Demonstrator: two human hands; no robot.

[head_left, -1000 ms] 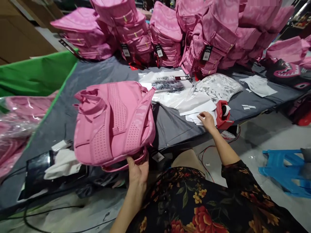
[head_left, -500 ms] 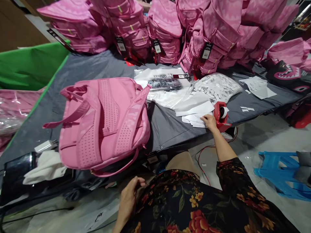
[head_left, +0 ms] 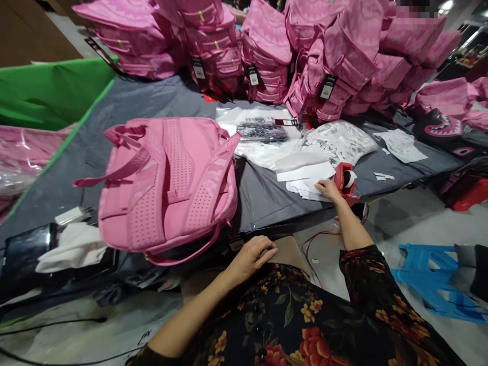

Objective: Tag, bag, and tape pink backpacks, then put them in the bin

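Observation:
My right hand (head_left: 327,189) is on the small stack of white paper sheets (head_left: 301,189) near the table's front edge, fingers pinched at the right side of the papers. Just beyond it stands a red tape dispenser (head_left: 345,182) with a white roll. My left hand (head_left: 254,255) hovers before my body, below the table edge; its fingers are loosely bent, the thumb is apart, and nothing shows in it. To its upper left a pink backpack (head_left: 179,178) lies on the table, straps and back panel facing up.
Rows of stacked pink backpacks (head_left: 267,51) with hang tags line the back. Clear plastic bags (head_left: 337,140) lie mid-table. A white cloth (head_left: 72,246) and black device (head_left: 28,251) are at the left. A blue stool (head_left: 429,269) stands on the floor at right.
My left hand has risen and moved right, from low beside my body to just below the table edge. My right hand stays at the papers. The view has shifted slightly.

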